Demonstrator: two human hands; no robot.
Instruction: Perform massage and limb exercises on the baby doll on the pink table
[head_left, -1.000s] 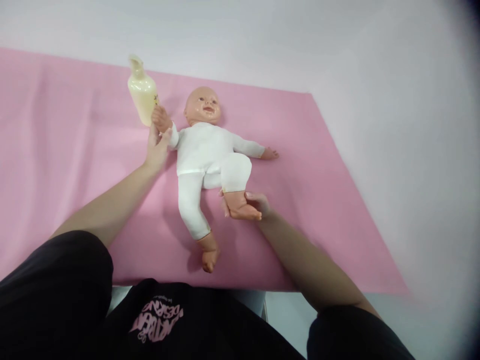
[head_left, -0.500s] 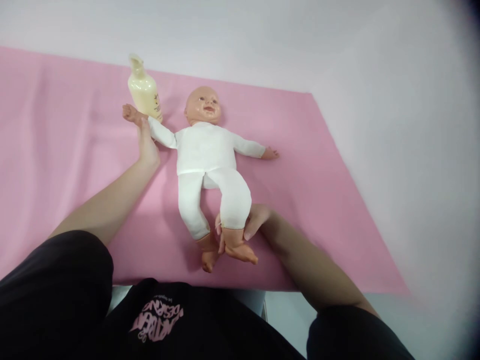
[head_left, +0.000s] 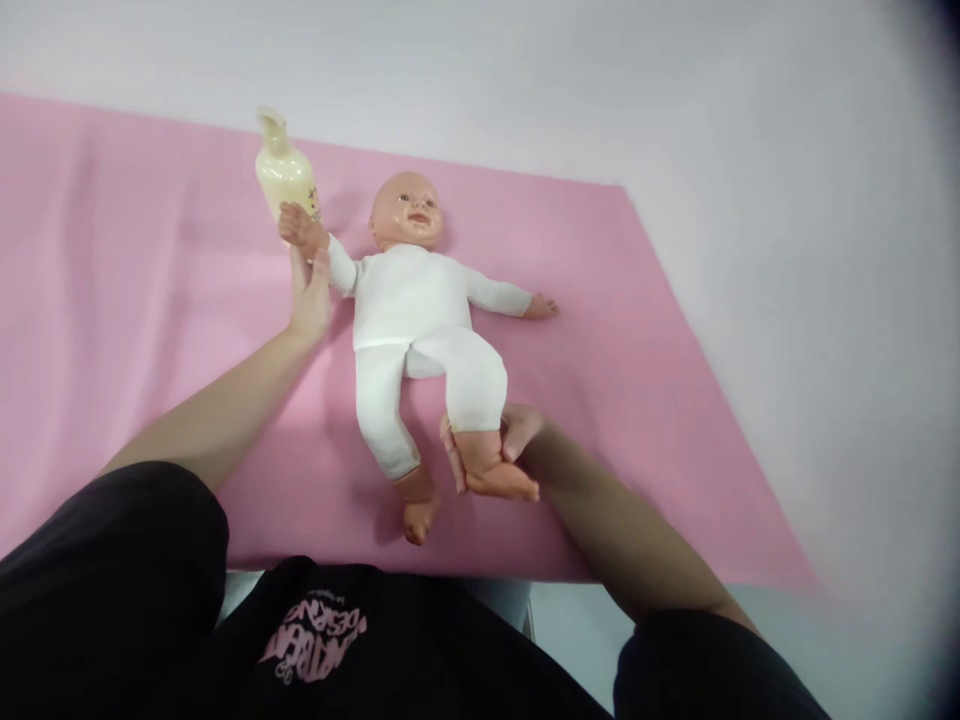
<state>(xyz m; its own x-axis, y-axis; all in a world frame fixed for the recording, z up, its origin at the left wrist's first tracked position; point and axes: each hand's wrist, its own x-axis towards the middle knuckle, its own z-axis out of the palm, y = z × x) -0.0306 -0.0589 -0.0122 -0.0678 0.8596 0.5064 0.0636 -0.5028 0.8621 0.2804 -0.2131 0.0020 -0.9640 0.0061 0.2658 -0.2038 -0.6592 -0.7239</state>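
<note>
At the left, a cream bottle stands upright on the pink sheet, at about eleven o'clock from the doll's chest. Just below and in front of it, the left hand reaches up from about seven o'clock, its fingers closed lightly around the wrist of the doll's near-left arm; the doll's small hand pokes out above the fingertips and overlaps the bottle's lower body, though whether the two touch cannot be told. The doll, dressed in white, lies on its back in the middle of the sheet, its long axis running from the head at twelve o'clock down to the feet at six o'clock, tipped slightly so the legs angle toward the person. Its other arm stretches out flat toward three o'clock, with nothing holding it. One leg lies straight, pointing to six o'clock, its bare foot close to the sheet's near edge. The right hand comes in from about four o'clock and clasps the ankle of the other leg, fingers wrapped round it with the foot lifted and turned outward. Each hand holds the limb on its own side, and the torso lies between the hands, nearly as close to one as to the other.
</note>
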